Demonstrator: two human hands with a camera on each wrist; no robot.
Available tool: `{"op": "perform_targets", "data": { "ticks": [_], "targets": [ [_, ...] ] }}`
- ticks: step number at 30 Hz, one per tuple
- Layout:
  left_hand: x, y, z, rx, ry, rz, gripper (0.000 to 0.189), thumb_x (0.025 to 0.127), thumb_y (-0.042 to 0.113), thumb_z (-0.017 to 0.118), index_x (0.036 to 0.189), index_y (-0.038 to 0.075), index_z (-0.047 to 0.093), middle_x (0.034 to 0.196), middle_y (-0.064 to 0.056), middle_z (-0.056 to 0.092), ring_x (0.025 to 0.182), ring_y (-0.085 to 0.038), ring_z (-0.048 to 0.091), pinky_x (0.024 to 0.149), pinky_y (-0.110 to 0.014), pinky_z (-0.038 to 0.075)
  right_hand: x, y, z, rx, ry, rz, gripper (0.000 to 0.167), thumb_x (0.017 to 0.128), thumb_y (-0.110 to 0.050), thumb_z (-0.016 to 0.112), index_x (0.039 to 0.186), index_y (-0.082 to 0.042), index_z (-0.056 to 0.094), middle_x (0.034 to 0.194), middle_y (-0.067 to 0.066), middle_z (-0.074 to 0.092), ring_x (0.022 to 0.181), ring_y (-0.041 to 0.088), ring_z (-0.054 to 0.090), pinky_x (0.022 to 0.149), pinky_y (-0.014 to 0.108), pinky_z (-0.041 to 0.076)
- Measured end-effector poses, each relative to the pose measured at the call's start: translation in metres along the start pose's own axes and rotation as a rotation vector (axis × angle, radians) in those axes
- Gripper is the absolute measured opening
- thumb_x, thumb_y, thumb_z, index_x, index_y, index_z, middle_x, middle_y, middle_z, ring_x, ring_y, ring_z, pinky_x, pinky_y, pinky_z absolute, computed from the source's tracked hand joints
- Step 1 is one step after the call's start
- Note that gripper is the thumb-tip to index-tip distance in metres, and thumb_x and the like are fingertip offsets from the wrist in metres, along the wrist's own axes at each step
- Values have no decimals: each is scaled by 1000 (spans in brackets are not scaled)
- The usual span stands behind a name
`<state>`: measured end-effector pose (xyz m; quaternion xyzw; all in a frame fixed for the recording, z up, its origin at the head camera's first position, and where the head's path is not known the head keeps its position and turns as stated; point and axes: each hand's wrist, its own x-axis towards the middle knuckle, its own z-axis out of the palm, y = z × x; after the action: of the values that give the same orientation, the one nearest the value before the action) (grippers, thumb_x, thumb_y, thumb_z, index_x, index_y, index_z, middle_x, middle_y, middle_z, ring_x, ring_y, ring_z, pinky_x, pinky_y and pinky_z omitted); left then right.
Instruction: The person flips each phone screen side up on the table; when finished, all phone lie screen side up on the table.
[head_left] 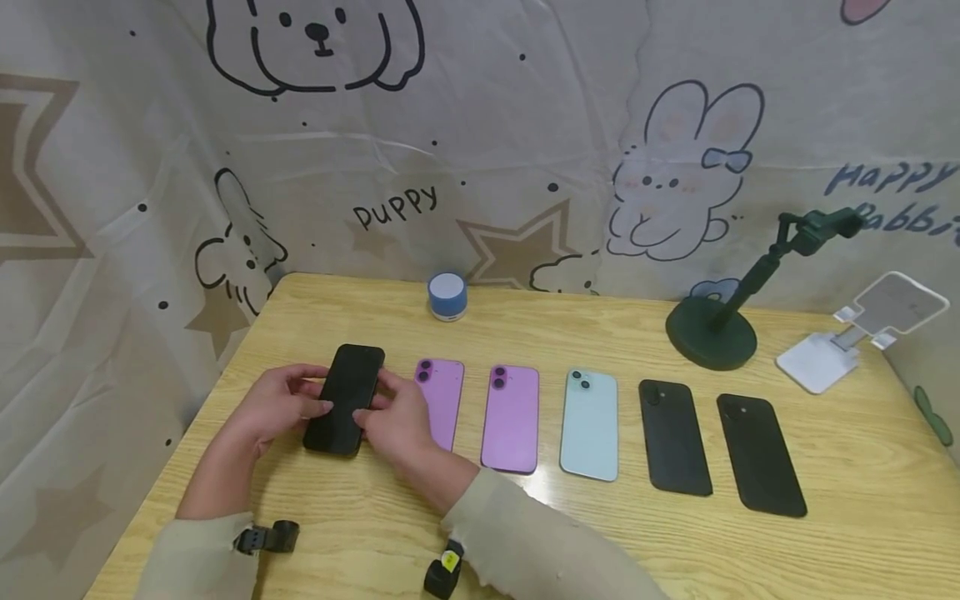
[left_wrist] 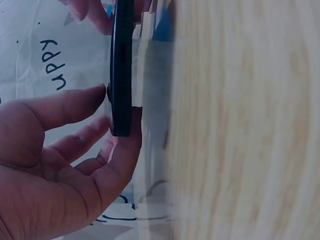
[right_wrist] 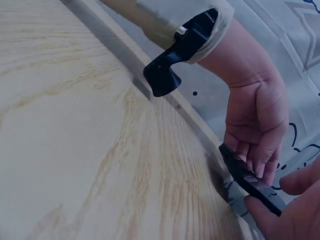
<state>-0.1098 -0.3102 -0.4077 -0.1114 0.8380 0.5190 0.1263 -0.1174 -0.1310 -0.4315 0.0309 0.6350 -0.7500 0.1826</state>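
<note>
The left hand (head_left: 281, 404) and right hand (head_left: 401, 421) pinch a black phone (head_left: 343, 408) by its 2 long sides, thumbs on its upper face; the left wrist view shows a gap between it and the table (head_left: 360, 533). Just right of the grip lies 1 purple phone (head_left: 444, 400), partly hidden behind the right hand. Farther right, in a row, lie a 2nd purple phone (head_left: 510, 425), a mint phone (head_left: 589, 429), a dark phone (head_left: 677, 446) and a 2nd dark phone (head_left: 765, 462). Beyond the grip, slightly right, stands a blue cylinder (head_left: 447, 298); a green stand (head_left: 716, 335) and white stand (head_left: 817, 362) are well apart from it, far right. Patterned cloth (head_left: 480, 108) hangs behind.
</note>
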Motion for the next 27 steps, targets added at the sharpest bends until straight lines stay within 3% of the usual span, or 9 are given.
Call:
{"op": "perform_targets", "data": {
  "ticks": [6,15,23,27],
  "targets": [
    [3,-5,3,-1,-6,-1,60,89,-4,68,143,-9,43,116,-25,55,95,-32,59,72,-38,56,-1,1,2,-36,-21,-16,70,81,15,70,146,7,43,108,17,70,96,24,69,77,36,57],
    [4,-3,6,53,-9,-3,56,89,-7,68,138,-15,44,112,-26,58,96,-32,59,73,-35,55,-6,-7,2,-29,-46,13,54,84,12,69,135,0,58,105,14,71,94,25,70,79,40,57],
    [4,-1,9,75,7,-14,51,89,-7,67,135,-17,46,110,-25,58,96,-32,57,72,-34,54,-8,-13,-2,-141,-64,49,62,85,4,72,144,-1,51,113,10,69,101,21,67,85,38,55],
    [5,1,11,149,18,-19,53,88,-5,69,134,-16,47,109,-24,57,96,-34,55,73,-36,52,-8,-14,-4,-186,-66,61,68,85,1,74,147,1,46,124,13,65,111,22,62,92,39,52]
  ]
}}
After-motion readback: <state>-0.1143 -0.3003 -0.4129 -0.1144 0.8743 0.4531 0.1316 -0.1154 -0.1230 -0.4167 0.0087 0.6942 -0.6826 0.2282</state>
